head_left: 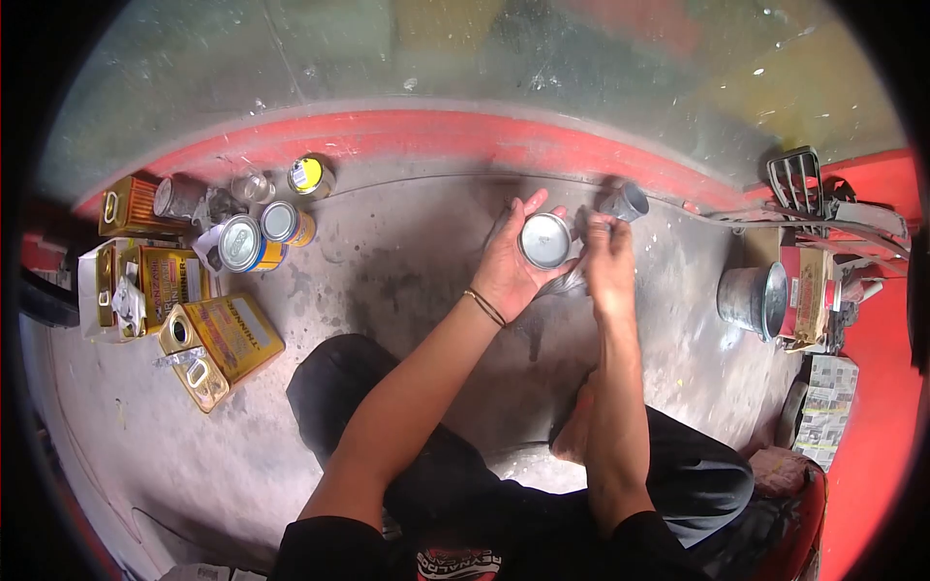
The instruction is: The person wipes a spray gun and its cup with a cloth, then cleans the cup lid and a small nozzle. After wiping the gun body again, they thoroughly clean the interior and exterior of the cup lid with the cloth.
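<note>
- Thinner can (pixel 230 344): metal, painted yellow, with a bare, slightly shiny top.
- Round lids (pixel 239 243) on the paint cans: silvery metal, smooth, with a soft sheen.
- Bucket (pixel 751 298): grey, smudged and streaked; metal or plastic, cannot tell.
- Floor (pixel 407 290): concrete-like, matt, stained.
- Newspaper (pixel 826 407): printed paper, matt.
- Trousers (pixel 702 479): dark cloth, matt, creased.
- Red wall (pixel 877 387): painted, fairly smooth.
- Box (pixel 809 290): cardboard, dull, worn.

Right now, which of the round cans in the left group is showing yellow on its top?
The rightmost can; the two blue-and-yellow cans beside it have grey tops.
</note>
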Available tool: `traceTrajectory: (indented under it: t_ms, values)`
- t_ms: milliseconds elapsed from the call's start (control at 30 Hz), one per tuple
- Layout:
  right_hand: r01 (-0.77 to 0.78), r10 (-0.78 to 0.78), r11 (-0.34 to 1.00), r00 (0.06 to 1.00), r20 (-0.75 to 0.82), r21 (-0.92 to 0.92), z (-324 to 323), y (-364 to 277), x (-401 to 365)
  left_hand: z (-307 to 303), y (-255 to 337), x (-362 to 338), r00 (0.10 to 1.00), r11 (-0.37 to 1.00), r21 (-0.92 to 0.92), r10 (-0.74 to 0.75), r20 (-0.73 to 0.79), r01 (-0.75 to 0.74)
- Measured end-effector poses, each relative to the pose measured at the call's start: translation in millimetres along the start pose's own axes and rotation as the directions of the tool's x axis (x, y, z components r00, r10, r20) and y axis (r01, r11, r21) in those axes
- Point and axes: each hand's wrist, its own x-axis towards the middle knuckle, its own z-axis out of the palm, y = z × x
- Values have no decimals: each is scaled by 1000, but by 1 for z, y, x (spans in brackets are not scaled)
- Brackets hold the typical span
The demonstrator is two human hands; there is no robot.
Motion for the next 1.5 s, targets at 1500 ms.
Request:
traceTrajectory:
  t_ms: [1500]
  values:
    - [444,-361,891,822,440,-98,0,8,5,-17,-39,57,971,958,218,216,-107,-189]
